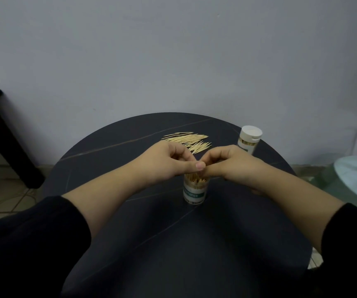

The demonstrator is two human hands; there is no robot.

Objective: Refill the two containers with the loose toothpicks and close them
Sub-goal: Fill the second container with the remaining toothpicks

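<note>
The left hand (169, 162) and right hand (227, 163) are pinching together on a toothpick bunch (195, 178), feeding the open container (194, 192) at the tabletop (130, 211) centre; far-edge loose toothpicks (189, 139) are probably awaiting gathering next.

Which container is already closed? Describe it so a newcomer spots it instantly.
On the round dark table, look beyond the right hand toward the far right edge. The closed container stands there with a white cap, unlike the open container at table centre, its toothpicks showing.
</note>
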